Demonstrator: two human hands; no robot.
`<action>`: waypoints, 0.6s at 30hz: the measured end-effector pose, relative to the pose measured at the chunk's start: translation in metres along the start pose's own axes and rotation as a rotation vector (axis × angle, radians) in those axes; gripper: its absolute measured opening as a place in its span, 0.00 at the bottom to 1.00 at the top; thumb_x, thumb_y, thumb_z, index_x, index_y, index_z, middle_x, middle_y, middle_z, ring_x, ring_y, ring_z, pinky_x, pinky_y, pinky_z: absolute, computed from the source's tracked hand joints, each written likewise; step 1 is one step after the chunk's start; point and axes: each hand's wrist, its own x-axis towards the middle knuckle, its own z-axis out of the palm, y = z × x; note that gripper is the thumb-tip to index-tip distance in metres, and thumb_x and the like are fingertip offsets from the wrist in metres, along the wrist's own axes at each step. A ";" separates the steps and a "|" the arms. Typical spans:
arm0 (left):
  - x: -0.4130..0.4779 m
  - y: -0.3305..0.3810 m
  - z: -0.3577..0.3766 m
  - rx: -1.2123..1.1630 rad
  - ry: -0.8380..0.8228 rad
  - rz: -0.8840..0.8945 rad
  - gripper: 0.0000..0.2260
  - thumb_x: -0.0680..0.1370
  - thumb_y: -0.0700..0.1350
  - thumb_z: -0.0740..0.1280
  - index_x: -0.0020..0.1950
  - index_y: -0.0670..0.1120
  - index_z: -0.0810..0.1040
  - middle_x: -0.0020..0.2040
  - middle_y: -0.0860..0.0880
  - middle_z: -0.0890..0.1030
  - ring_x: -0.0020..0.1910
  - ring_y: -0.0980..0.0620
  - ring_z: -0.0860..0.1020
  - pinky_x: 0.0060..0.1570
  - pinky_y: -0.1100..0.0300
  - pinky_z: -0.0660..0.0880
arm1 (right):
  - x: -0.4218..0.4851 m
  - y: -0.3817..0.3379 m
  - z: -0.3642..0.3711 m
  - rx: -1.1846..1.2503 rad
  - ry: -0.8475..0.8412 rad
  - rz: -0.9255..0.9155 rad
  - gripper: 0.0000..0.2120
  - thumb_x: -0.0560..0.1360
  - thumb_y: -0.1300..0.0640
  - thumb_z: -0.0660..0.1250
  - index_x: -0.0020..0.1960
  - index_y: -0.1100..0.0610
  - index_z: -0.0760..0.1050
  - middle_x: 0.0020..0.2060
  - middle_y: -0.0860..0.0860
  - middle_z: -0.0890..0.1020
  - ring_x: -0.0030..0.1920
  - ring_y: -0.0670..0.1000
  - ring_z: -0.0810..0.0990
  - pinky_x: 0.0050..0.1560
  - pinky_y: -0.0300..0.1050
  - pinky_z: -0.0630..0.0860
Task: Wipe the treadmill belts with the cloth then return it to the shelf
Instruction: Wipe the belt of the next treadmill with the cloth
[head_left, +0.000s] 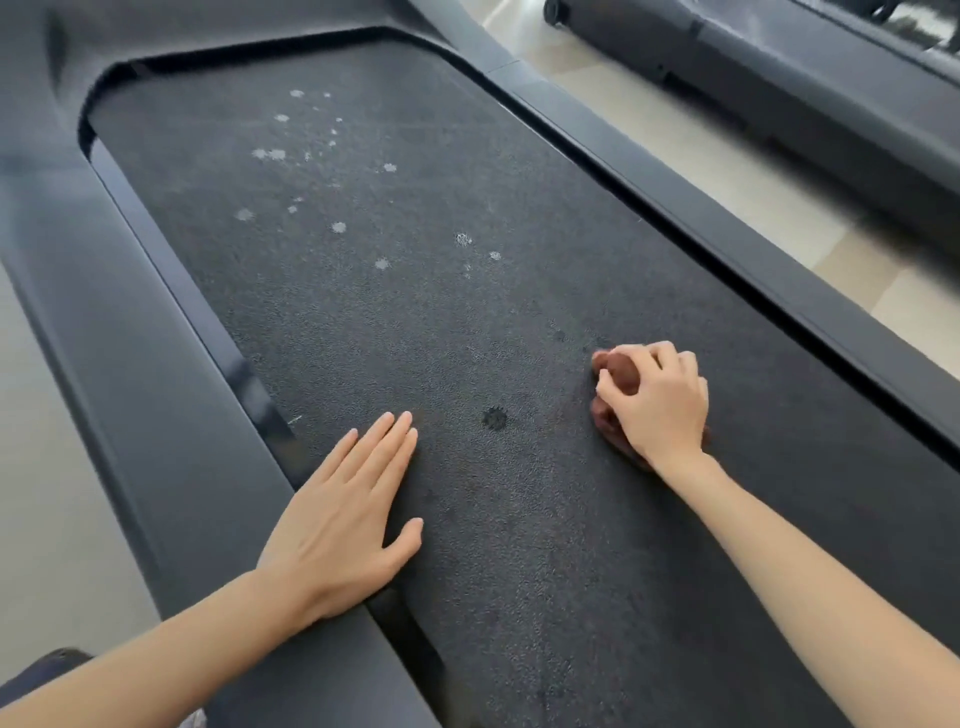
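Many pale spots (337, 227) are noted on the far half of the belt (467, 312), well apart from the cloth (615, 371), so an incomplete wipe is judged the likeliest failure: the reach needed is long, and the far marks could be missed. The brown cloth is bunched into a small wad, so only a narrow strip would be covered on each pass and streaks could be left between passes. A dark spot (494, 417), seemingly damp, lies between the hands and could be smeared rather than lifted. Weight is apparently borne on the belt itself; should it roll underneath, the brace could be lost. A second treadmill (779, 62) is seen at upper right, and the shelf is not in view. The right hand (660, 400) is clamped on the cloth, fingers curled over it, knuckles up, and the wad is pressed to the belt near the right rail (779, 291). The left hand (343, 509) is laid palm down on the belt, fingers straight and close together, thumb spread, nothing held, its heel just beside the left rail (171, 415). Both forearms are extended forward from the lower edge.
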 end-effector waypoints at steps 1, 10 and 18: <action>0.000 -0.001 0.001 0.014 -0.001 -0.010 0.34 0.74 0.61 0.51 0.77 0.46 0.53 0.77 0.50 0.51 0.76 0.51 0.48 0.73 0.53 0.47 | 0.022 0.001 0.008 -0.019 0.001 0.081 0.13 0.73 0.46 0.66 0.54 0.51 0.78 0.51 0.54 0.77 0.54 0.60 0.71 0.50 0.53 0.68; 0.002 0.001 0.001 0.066 -0.044 -0.013 0.34 0.74 0.61 0.53 0.77 0.45 0.55 0.77 0.47 0.53 0.76 0.49 0.49 0.72 0.51 0.48 | 0.052 -0.076 0.035 -0.019 -0.109 -0.071 0.17 0.71 0.44 0.65 0.56 0.51 0.77 0.53 0.53 0.77 0.54 0.59 0.71 0.51 0.51 0.67; 0.003 0.001 -0.001 0.087 -0.044 0.002 0.35 0.74 0.60 0.54 0.75 0.40 0.58 0.76 0.46 0.56 0.76 0.47 0.54 0.71 0.50 0.53 | -0.046 -0.046 -0.010 0.212 -0.196 -0.812 0.13 0.69 0.46 0.67 0.50 0.50 0.80 0.46 0.48 0.79 0.44 0.54 0.74 0.44 0.49 0.69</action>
